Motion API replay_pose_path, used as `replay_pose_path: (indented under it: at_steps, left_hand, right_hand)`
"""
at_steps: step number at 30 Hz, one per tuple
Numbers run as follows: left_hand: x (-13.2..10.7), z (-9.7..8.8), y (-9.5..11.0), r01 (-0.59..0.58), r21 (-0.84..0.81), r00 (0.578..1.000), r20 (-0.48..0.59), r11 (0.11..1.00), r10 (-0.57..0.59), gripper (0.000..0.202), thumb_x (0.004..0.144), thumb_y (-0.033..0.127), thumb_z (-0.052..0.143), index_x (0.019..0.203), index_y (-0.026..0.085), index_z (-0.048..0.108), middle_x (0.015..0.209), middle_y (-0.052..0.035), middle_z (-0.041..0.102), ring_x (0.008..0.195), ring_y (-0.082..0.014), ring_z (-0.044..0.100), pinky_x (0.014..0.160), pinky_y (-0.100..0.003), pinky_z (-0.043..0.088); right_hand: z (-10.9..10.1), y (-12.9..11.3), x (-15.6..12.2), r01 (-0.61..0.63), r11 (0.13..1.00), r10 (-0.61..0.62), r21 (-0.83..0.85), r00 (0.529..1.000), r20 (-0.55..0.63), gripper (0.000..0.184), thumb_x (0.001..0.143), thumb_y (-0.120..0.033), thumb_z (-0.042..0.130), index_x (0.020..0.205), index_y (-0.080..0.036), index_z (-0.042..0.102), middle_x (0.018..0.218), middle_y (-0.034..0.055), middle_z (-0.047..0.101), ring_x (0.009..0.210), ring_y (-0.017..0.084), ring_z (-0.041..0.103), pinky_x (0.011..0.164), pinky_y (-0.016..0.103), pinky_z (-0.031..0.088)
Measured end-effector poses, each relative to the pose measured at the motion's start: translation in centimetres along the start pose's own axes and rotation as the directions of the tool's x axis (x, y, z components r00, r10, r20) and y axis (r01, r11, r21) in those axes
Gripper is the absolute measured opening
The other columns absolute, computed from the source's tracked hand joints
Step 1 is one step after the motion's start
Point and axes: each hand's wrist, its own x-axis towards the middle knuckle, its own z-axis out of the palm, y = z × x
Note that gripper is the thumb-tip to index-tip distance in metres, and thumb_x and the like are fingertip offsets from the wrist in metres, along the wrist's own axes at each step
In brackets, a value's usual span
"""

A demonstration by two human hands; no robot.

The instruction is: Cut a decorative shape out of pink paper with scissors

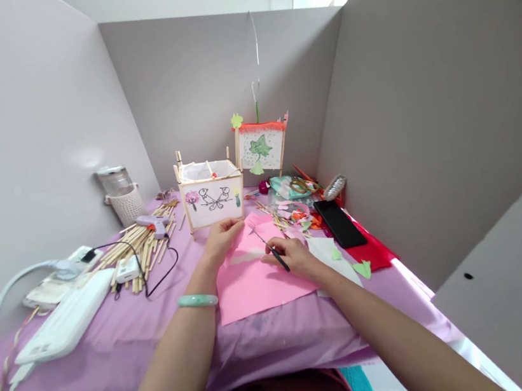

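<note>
A sheet of pink paper (261, 291) lies at the table's front, with a pale patch in its middle and fine cuts like a fringe near its far end. My left hand (221, 242) pinches the paper's far left edge between thumb and fingers. In my right hand (293, 256) is a slim black-handled tool (278, 258), its thin metal end touching or just over the fringed part; its exact kind is unclear. Right behind my left hand stands a box lantern (214, 203) of sticks and drawn-on white paper. A white sheet (334, 259) lies partly under my right forearm.
Left are a glue gun (153, 222) on wooden sticks (129, 254), a white power strip (65, 317), cables and a covered jar (121, 194). Behind hangs a paper lantern with a leaf drawing (262, 147). Right are a black phone (340, 222), red material (374, 254) and scraps.
</note>
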Motion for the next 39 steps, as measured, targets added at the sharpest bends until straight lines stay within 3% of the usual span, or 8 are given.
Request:
replay_pose_path:
  at_steps: [12, 39]
  left_hand:
    - [0.00, -0.05, -0.16, -0.006, 0.011, 0.999, 0.047, 1.000, 0.005, 0.029, 0.063, 0.041, 0.070, 0.067, 0.013, 0.063, 0.052, 0.0026, 0.051, 0.047, -0.0077, 0.041, 0.046, -0.020, 0.027]
    - [-0.09, -0.02, -0.13, -0.006, 0.040, 0.999, 0.049, 0.999, 0.004, 0.029, 0.063, 0.041, 0.068, 0.066, 0.013, 0.063, 0.052, 0.0024, 0.051, 0.047, -0.0075, 0.040, 0.045, -0.020, 0.025]
  right_hand:
    - [0.02, 0.20, 0.03, 0.002, 1.000, -0.002, -0.013, 1.000, 0.002, 0.029, 0.074, -0.049, 0.063, 0.078, -0.020, 0.061, 0.053, -0.0053, 0.043, 0.052, 0.010, 0.039, 0.049, 0.020, 0.027]
    - [0.11, 0.52, 0.17, 0.031, 0.998, -0.033, -0.058, 0.999, -0.031, 0.031, 0.074, -0.051, 0.064, 0.076, -0.020, 0.061, 0.054, -0.0042, 0.046, 0.052, 0.010, 0.041, 0.050, 0.020, 0.028]
